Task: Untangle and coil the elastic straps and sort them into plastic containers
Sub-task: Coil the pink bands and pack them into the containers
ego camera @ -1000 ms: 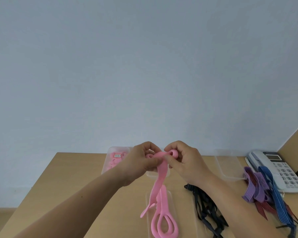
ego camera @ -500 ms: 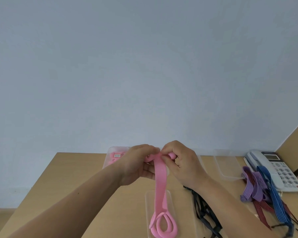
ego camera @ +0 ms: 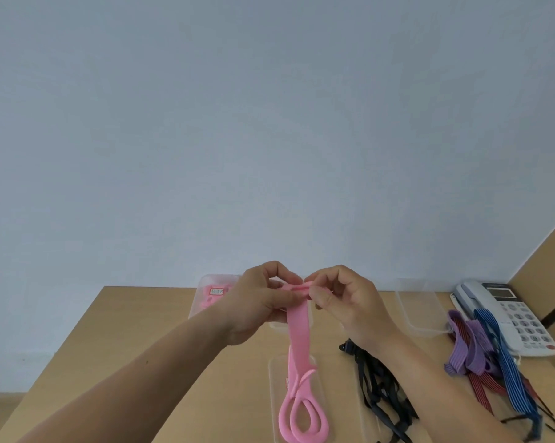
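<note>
Pale grey-blue wall (ego camera: 269, 123) fills most of the view, and a light wooden desk (ego camera: 135, 353) runs along the bottom. Above the middle of the desk the left grip (ego camera: 257, 303) and the right grip (ego camera: 349, 302) meet with fingers curled. Both pinch the top end of a pink elastic strap (ego camera: 298, 334) between thumb and fingertips. That end looks folded or rolled between them; how far it is wound cannot be told.

Below the two grips the strap hangs straight down. Its lower part lies in loops on a flat clear container (ego camera: 274, 394) set on the desk nearer the person. Behind the left grip, partly hidden by it, stands a labelled container (ego camera: 202, 298) with pink straps inside.

Just below the wrist of the right grip a tangle of black straps (ego camera: 376, 382) lies on the desk. Farther right of the right grip sits an empty container (ego camera: 420, 311). Beyond it purple straps (ego camera: 464, 346), red striped straps (ego camera: 482, 386) and a blue striped strap (ego camera: 506, 362) lie heaped together, the blue one crossing the near edge of a white telephone (ego camera: 512, 311).
</note>
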Available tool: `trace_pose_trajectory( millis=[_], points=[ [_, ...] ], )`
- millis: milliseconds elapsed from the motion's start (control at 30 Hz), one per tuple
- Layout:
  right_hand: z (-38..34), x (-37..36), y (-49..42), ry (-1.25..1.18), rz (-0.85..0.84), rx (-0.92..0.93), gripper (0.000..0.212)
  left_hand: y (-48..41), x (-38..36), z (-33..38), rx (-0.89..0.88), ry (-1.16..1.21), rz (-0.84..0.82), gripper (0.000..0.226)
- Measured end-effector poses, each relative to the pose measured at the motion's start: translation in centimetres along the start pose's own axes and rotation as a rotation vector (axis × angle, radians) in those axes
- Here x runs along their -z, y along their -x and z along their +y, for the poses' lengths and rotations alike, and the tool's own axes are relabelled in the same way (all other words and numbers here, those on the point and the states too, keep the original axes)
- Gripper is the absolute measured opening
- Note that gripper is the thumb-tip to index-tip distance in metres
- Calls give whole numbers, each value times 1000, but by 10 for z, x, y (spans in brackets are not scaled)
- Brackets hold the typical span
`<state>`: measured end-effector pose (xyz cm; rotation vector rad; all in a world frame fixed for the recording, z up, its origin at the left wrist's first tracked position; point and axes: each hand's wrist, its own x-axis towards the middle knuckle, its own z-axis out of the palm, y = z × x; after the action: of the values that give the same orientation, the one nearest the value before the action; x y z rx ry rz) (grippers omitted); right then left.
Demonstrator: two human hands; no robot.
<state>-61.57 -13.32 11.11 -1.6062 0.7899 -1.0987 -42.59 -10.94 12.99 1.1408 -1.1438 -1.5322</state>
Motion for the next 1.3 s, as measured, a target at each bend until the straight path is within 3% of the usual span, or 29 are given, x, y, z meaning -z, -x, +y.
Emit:
trace_pose_trajectory(
  millis=[67,133,300,533,733,933,1033,1133,1300],
  points=[
    [-1,-2,-3,26,33,-42,5,0,0,-2,-82,-110,13,18],
    [0,-1,-5,63,50,-129,16,0,-1,-5,-146,-189,28,22],
    [-1,5,-5,74,-59,-214,12,-1,-5,-10,-185,-218,65,23],
    [1,4,-6,108,17,-141,2,-3,-3,-4,-26,-93,42,19],
    [7,0,-4,193,2,-37,9,-1,7,1,130,39,-128,13],
    [8,-1,-3,405,31,156,28,-4,3,-2,152,168,-94,10],
    [12,0,-2,416,21,245,33,-5,4,-3,188,158,-79,26],
    [17,-1,-1,462,33,295,23,-5,7,-3,221,100,-84,10],
    [24,-7,-3,522,75,348,20,-4,13,-5,268,75,-99,10]
  ],
)
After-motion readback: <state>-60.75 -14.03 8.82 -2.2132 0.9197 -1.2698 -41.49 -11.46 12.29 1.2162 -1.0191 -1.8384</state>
